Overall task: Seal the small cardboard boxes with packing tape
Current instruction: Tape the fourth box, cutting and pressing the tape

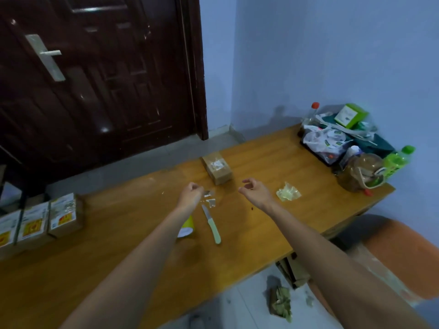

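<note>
Both hands out over the table, wood-topped. Left hand: fingers curled together, apparently pinching a scrap of clear tape; grip itself too blurred to confirm. More tape scraps on the table just below those fingers. Right hand: fingers loosely curled, apart from the thumb, nothing held.

One small cardboard box just beyond and between the two sets of fingers, flaps down, glossy film and a white label on top; judged already taped. Three more boxes well off to the left of the left fingers, standing in a row, shiny on their faces; probably sealed too, not certain.

Knife flat on the table, blade tip near the left fingers, pale handle toward the body. Yellow roll, likely the packing tape, half hidden under the left forearm. Crumpled clear wad to the right of the right fingers.

Judgement: late in the task. Remaining: confirm seams, clear tape offcuts. No unsealed box in view.
</note>
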